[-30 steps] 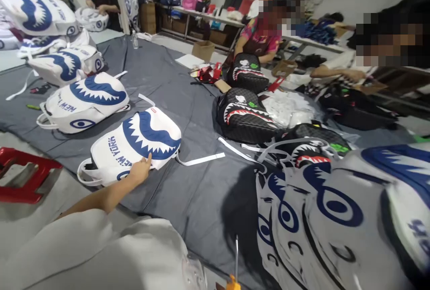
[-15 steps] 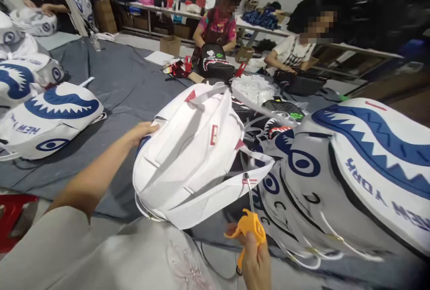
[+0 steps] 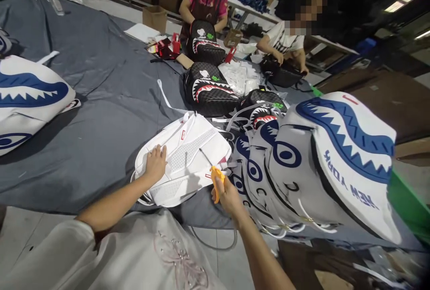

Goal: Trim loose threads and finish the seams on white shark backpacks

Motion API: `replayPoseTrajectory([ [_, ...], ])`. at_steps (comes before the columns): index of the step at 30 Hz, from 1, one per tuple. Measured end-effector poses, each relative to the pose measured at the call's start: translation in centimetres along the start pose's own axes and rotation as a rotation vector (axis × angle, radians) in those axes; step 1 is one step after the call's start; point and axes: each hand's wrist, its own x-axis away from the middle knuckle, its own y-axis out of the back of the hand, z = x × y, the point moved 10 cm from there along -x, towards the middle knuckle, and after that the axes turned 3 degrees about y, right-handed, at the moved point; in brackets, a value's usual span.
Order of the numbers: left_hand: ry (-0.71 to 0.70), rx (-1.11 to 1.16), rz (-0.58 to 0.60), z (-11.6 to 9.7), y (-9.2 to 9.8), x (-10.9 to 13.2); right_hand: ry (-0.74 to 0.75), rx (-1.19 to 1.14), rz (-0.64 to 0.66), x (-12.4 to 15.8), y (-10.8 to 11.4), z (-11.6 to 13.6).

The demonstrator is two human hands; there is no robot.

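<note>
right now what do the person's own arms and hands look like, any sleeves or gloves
Both hands are bare, with no gloves, rings or watch showing. The left hand and right hand lead back along bare forearms. The left arm ends in a loose, short, pale grey sleeve near the elbow. The shirt front carries a faint pinkish line drawing. No sleeve shows on the right arm.

A white fabric backpack (image 3: 188, 155) lies back-side up on the grey cloth, its perforated mesh back panel and padded shoulder straps facing upward, small red tags on the straps. Its top points away toward the far side, a loose white webbing strap trailing from that end. Small orange-handled thread snips (image 3: 215, 178) with a thin metal blade sit just at the backpack's near right edge, blade pointing up and left over the panel.
</note>
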Motion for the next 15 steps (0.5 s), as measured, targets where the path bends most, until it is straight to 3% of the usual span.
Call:
replayPoseTrajectory([
  [3, -0.020, 0.000, -0.029, 0.3, 0.3, -0.1, -0.047, 0.168, -0.036, -4.5, 2.9, 1.7],
  [6, -0.040, 0.050, -0.052, 0.7, 0.4, 0.2, -0.093, 0.282, -0.049, -7.7, 3.7, 2.8],
  [11, -0.043, 0.256, -0.091, 1.8, 0.9, 0.7, -0.086, 0.461, -0.039, -8.7, 2.3, 4.2],
  [15, -0.072, 0.498, -0.106, 3.1, 1.2, 0.8, -0.121, 0.514, -0.119, -9.3, 5.1, 4.2],
])
